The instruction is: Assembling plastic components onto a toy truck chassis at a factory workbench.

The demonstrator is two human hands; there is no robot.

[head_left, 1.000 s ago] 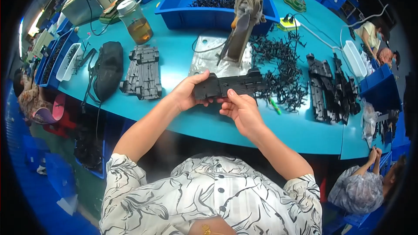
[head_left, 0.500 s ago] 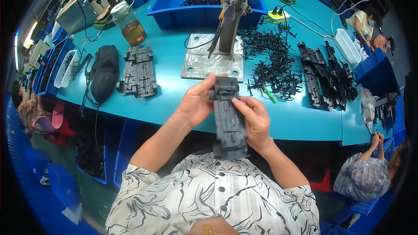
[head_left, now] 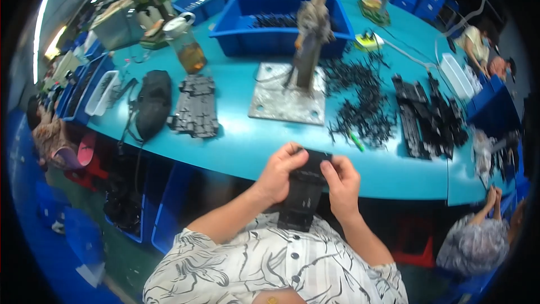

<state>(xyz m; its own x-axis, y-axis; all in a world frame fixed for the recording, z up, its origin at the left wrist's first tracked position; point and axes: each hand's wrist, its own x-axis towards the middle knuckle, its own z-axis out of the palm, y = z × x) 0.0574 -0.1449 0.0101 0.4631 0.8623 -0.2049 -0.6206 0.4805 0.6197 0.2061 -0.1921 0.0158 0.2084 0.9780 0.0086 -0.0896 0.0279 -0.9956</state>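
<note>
Between my hands, close to my shirt, is a long black plastic chassis (head_left: 304, 197), like the underside of a toy car, tilted and slightly blurred. My left hand (head_left: 280, 173) grips its far left corner with the thumb on top. My right hand (head_left: 342, 183) pinches the far right corner, thumb also on top. Beyond them on the teal table stands a metal base plate (head_left: 275, 104) with a cloth-wrapped upright post (head_left: 308, 73). Similar black chassis parts (head_left: 196, 110) are stacked to the left. A loose heap of small black plastic pieces (head_left: 365, 112) lies right of the plate.
Behind the post is a blue bin (head_left: 247, 45) of black pieces. A bottle of brown liquid (head_left: 190, 53) and a black pouch (head_left: 153, 104) stand left. More black parts (head_left: 419, 118) and a green pen-like item (head_left: 356, 141) lie right. Other people sit around the table.
The chassis has come nearer my body and tipped, its face now darker and smoother. My right hand has shifted from its side to the far end. The whole view has tilted.
</note>
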